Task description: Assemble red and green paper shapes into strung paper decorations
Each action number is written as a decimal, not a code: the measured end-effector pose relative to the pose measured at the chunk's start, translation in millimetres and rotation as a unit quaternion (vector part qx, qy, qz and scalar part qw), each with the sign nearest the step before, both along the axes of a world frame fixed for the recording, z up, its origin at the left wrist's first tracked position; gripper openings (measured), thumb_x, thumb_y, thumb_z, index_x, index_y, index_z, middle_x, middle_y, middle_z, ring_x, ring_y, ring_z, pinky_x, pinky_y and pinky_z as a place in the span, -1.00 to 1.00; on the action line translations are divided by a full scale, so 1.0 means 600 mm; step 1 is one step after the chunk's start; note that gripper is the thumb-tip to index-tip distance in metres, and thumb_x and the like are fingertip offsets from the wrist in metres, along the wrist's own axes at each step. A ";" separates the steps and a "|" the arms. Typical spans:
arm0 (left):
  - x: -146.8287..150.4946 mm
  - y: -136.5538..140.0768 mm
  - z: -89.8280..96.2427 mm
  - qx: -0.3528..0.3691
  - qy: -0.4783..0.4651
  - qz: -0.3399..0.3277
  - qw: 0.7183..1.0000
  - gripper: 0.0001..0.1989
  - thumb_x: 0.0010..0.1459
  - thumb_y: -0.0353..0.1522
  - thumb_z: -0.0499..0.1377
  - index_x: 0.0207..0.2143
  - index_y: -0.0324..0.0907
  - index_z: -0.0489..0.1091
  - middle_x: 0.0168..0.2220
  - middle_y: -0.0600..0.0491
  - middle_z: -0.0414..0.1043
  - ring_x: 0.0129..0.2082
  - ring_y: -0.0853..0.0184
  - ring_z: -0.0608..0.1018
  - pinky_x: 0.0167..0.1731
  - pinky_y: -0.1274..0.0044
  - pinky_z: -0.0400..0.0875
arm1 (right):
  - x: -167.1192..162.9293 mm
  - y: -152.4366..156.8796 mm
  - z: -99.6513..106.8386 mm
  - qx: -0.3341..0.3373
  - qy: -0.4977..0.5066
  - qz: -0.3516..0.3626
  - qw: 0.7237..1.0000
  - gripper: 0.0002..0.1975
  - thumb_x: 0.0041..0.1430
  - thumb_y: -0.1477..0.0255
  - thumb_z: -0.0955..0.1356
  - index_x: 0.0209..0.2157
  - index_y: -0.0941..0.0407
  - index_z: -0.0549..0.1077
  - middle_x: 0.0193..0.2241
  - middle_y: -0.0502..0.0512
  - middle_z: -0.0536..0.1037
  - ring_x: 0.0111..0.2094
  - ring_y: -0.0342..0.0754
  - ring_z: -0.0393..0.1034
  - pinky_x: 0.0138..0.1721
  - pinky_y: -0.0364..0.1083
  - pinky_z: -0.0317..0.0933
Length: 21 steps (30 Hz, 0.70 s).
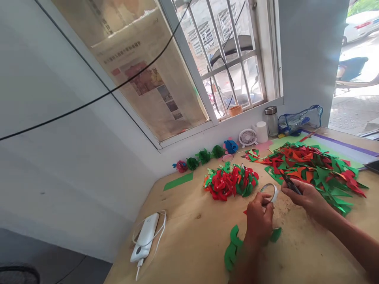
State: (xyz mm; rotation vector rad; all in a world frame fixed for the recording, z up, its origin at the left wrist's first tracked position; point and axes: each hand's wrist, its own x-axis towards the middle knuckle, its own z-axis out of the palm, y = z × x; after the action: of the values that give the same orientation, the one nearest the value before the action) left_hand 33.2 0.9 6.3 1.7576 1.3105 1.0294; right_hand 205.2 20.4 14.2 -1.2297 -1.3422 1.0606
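Note:
My left hand (258, 219) is closed on a roll of clear tape (275, 194), its ring standing up beyond the fingertips. A red scrap pokes out at that hand's left side. In my right hand (309, 201), just to the right, is a slim black tool (291, 184), pointing up and left; its exact kind is unclear. Green curved paper pieces (232, 248) lie left of my left wrist, which partly covers them. Another green paper piece (276, 235) rests on its right. Beyond the hands sits a cluster of red and green paper pieces (226, 182).
A heap of red, orange and green paper scraps (314, 165) spreads at the right. Several paper flowers (204, 156) line the wall beside a small white fan (248, 137). A glass bottle (271, 121) stands near the window. A white power bank (145, 236) with cable lies at left.

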 end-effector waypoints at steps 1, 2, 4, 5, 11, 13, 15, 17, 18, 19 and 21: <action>0.000 0.000 0.001 0.011 0.003 0.014 1.000 -0.70 0.07 -0.44 0.08 -0.12 -0.20 0.42 -0.38 0.00 0.50 -0.37 0.33 0.47 -0.34 0.55 0.33 | 0.000 -0.001 0.003 0.020 -0.024 -0.010 0.999 -0.63 -0.11 0.10 0.42 -0.53 0.13 0.36 -0.62 -0.05 0.26 -0.59 -0.20 0.09 -0.60 -0.20 0.04; 0.001 0.000 0.002 0.025 0.006 0.029 0.999 -0.67 0.07 -0.44 0.07 -0.09 -0.18 0.43 -0.37 -0.01 0.50 -0.36 0.33 0.48 -0.31 0.54 0.34 | 0.000 -0.002 0.006 0.035 -0.041 -0.024 0.998 -0.63 -0.09 0.09 0.40 -0.52 0.13 0.38 -0.61 -0.03 0.30 -0.58 -0.19 0.14 -0.58 -0.20 0.09; 0.003 -0.001 0.005 0.056 0.011 0.042 0.997 -0.65 0.08 -0.44 0.06 -0.07 -0.16 0.44 -0.34 -0.04 0.52 -0.34 0.32 0.49 -0.27 0.52 0.36 | 0.000 -0.005 0.014 0.061 -0.070 -0.027 0.995 -0.64 -0.03 0.09 0.37 -0.50 0.12 0.41 -0.59 -0.01 0.35 -0.55 -0.15 0.21 -0.55 -0.21 0.16; 0.004 -0.002 0.007 0.075 0.009 0.055 0.996 -0.65 0.09 -0.43 0.05 -0.07 -0.16 0.45 -0.33 -0.05 0.52 -0.33 0.31 0.49 -0.25 0.51 0.36 | -0.001 -0.007 0.018 0.075 -0.079 -0.022 0.994 -0.65 -0.02 0.09 0.36 -0.52 0.12 0.40 -0.58 0.01 0.37 -0.53 -0.14 0.24 -0.52 -0.21 0.19; 0.012 -0.006 -0.004 0.159 -0.060 0.139 0.976 -0.73 0.11 -0.29 0.10 -0.20 -0.12 0.53 -0.31 -0.11 0.54 -0.29 0.25 0.53 -0.19 0.45 0.41 | -0.006 -0.011 0.042 0.126 -0.103 -0.028 0.986 -0.64 0.04 0.11 0.31 -0.57 0.11 0.37 -0.62 0.00 0.37 -0.57 -0.15 0.24 -0.57 -0.25 0.19; 0.011 -0.004 -0.009 0.135 -0.091 0.150 0.975 -0.71 0.12 -0.23 0.09 -0.21 -0.12 0.53 -0.32 -0.10 0.54 -0.30 0.24 0.53 -0.24 0.47 0.43 | -0.010 -0.003 0.049 0.128 -0.103 -0.032 0.986 -0.65 0.03 0.11 0.32 -0.56 0.11 0.39 -0.63 -0.01 0.37 -0.58 -0.15 0.23 -0.59 -0.24 0.18; 0.007 -0.001 -0.007 0.092 -0.112 0.150 0.978 -0.68 0.11 -0.19 0.09 -0.21 -0.13 0.53 -0.39 -0.08 0.52 -0.35 0.24 0.53 -0.31 0.48 0.44 | -0.015 0.008 0.056 0.127 -0.098 -0.038 0.986 -0.66 0.02 0.11 0.33 -0.55 0.11 0.42 -0.62 0.00 0.39 -0.58 -0.14 0.23 -0.59 -0.23 0.17; 0.001 0.002 0.000 0.048 -0.130 0.149 0.979 -0.66 0.08 -0.16 0.13 -0.20 -0.14 0.53 -0.47 -0.06 0.48 -0.39 0.24 0.51 -0.35 0.48 0.44 | -0.022 0.019 0.063 0.122 -0.092 -0.044 0.987 -0.66 0.00 0.09 0.34 -0.53 0.10 0.43 -0.60 0.02 0.42 -0.57 -0.12 0.24 -0.58 -0.21 0.18; -0.002 0.003 0.005 0.030 -0.139 0.149 0.979 -0.64 0.05 -0.16 0.15 -0.19 -0.15 0.53 -0.49 -0.05 0.46 -0.41 0.25 0.50 -0.36 0.48 0.44 | -0.027 0.024 0.067 0.120 -0.089 -0.048 0.988 -0.66 -0.01 0.09 0.34 -0.53 0.10 0.44 -0.59 0.03 0.43 -0.56 -0.11 0.25 -0.58 -0.20 0.18; -0.005 0.004 0.010 0.016 -0.150 0.149 0.977 -0.63 0.03 -0.15 0.17 -0.18 -0.16 0.53 -0.51 -0.03 0.44 -0.43 0.26 0.49 -0.38 0.49 0.43 | -0.031 0.027 0.070 0.116 -0.087 -0.050 0.988 -0.66 -0.02 0.08 0.34 -0.53 0.09 0.44 -0.58 0.04 0.44 -0.55 -0.10 0.25 -0.58 -0.19 0.18; -0.009 0.008 0.019 -0.004 -0.178 0.151 0.972 -0.60 0.00 -0.14 0.19 -0.18 -0.19 0.53 -0.53 0.00 0.40 -0.49 0.30 0.46 -0.41 0.50 0.42 | -0.039 0.033 0.075 0.104 -0.085 -0.054 0.990 -0.65 -0.02 0.08 0.34 -0.52 0.09 0.44 -0.58 0.04 0.43 -0.55 -0.10 0.24 -0.57 -0.18 0.17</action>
State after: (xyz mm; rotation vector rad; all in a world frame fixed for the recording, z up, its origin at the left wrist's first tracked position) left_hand 28.0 5.5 17.8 1.3099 1.3682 1.4302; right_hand 181.8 40.1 58.9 -1.2421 -1.4583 0.7337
